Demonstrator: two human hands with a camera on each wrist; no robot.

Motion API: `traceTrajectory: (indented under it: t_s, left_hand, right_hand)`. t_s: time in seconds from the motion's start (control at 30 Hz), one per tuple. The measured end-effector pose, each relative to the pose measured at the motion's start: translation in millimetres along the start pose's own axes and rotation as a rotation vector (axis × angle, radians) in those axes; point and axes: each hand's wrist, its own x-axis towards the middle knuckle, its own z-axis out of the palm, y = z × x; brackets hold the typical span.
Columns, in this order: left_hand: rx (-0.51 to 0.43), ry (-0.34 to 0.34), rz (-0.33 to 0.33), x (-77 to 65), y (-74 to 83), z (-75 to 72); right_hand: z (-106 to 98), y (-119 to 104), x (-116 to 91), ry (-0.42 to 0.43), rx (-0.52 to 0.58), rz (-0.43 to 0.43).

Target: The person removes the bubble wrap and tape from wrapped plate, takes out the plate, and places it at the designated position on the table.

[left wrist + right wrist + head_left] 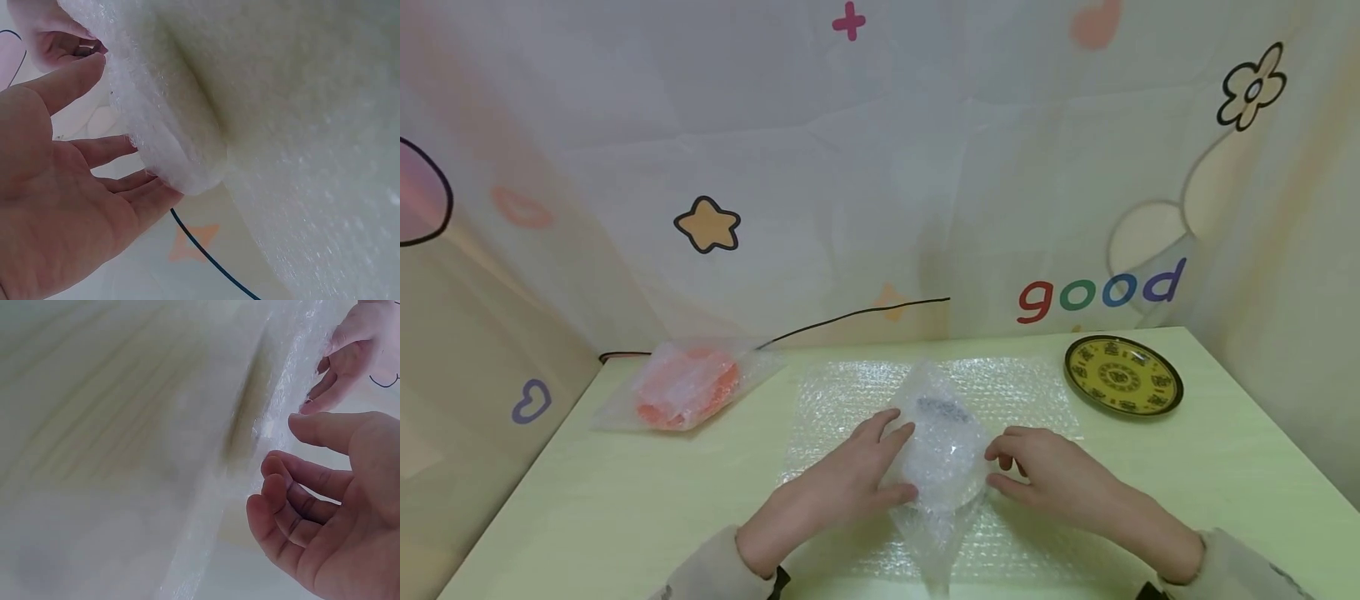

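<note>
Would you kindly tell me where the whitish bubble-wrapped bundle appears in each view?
Head: whitish bubble-wrapped bundle, lower centre, between left hand and right hand.
Left wrist: bundle, upper, left of centre.
Right wrist: bundle, upper, right of centre.
Shared landmark: the left hand.

Middle of the bench point(625, 500) blocked by a bubble-wrapped bundle point(947, 467), its sides hemmed in by the left grip point(850, 475) and right grip point(1060, 475), passage left between left grip and red packet point(688, 387), right rear obstructed by a patterned plate point(1122, 375), back closed off by a printed curtain point(850, 167).
</note>
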Motion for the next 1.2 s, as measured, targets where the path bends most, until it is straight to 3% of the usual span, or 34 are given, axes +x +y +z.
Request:
traceTrajectory:
  t_s: [0.43, 1.2]
  left_hand:
    - [0.163, -0.052, -0.005, -0.1, 0.1, 7.1]
    - [0.226, -0.064, -0.018, 1.5, 3.6, 11.6]
  right_hand:
    - [7, -4, 3, 0.066, -0.023, -0.085]
    - [12, -12, 13, 0.045, 0.031, -0.022]
